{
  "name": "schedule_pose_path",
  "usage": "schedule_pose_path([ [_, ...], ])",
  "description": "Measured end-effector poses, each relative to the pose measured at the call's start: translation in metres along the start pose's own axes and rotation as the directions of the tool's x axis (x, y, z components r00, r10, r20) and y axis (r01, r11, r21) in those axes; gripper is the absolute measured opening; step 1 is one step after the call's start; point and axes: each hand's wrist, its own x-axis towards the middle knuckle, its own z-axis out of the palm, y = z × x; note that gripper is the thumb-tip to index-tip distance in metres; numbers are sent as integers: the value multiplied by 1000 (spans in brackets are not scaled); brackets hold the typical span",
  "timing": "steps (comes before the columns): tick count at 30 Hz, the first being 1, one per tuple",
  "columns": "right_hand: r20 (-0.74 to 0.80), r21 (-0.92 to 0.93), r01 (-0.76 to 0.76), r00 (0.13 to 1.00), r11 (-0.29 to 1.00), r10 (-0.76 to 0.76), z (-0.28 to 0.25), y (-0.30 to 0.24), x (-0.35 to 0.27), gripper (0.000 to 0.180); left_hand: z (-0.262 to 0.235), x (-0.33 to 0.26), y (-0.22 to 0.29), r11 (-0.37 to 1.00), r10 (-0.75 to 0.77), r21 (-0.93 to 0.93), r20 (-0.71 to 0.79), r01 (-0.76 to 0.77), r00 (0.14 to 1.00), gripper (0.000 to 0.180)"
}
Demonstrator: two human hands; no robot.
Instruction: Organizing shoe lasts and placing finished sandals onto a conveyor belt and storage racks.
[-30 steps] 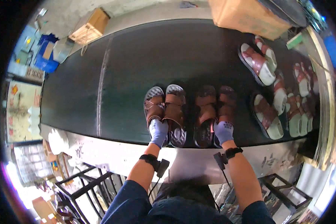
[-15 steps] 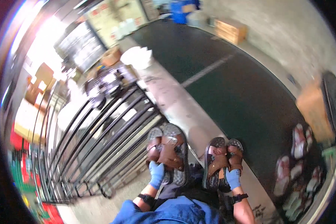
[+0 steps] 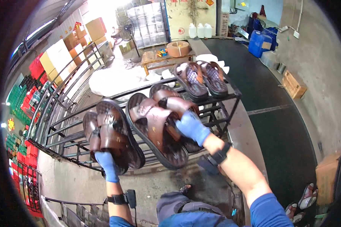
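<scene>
My left hand (image 3: 107, 165), in a blue glove, grips a pair of brown sandals (image 3: 113, 132) with dark soles, held together side by side. In my blue-gloved right hand (image 3: 193, 128) is a second pair of brown strap sandals (image 3: 155, 125), closer to the middle. Both pairs are held over the near side of a black metal rack (image 3: 74, 126); whether their soles touch its bars I cannot tell. A third pair of brown sandals with crossed straps (image 3: 196, 80) rests on the rack's far right end. The gloved fingertips are partly hidden by the sandals.
Right of the rack runs a dark green belt (image 3: 280, 130) with a pale border. More sandals (image 3: 306, 196) lie at the lower right beside a cardboard box (image 3: 327, 178). Behind the rack are a white bundle (image 3: 113, 81) and a low wooden table (image 3: 149, 58). Red and green crates (image 3: 19, 98) line the left.
My view has swung right-to-left toward the rack. Both hands, each still holding sandals, have moved from beside the belt to over the rack.
</scene>
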Motion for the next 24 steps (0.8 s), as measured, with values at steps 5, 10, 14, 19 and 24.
schedule_pose_path([
  [5,71,-217,-217,969,952,237,52,-17,124,46,30,124,-47,993,-65,-90,135,77,989,36],
  [10,-254,-45,29,966,999,-39,31,23,98,39,95,138,-30,986,-124,-46,460,163,879,42],
  [14,-274,-109,68,957,992,-96,-20,40,-32,45,64,61,-19,997,16,-80,-49,-20,999,51],
  [19,-456,123,-711,579,692,676,-60,139,-342,47,149,-131,159,958,-3,-232,574,167,819,25],
  [24,-658,518,-830,-542,-209,523,-161,93,-693,39,219,-322,240,861,434,-453,891,231,130,40],
])
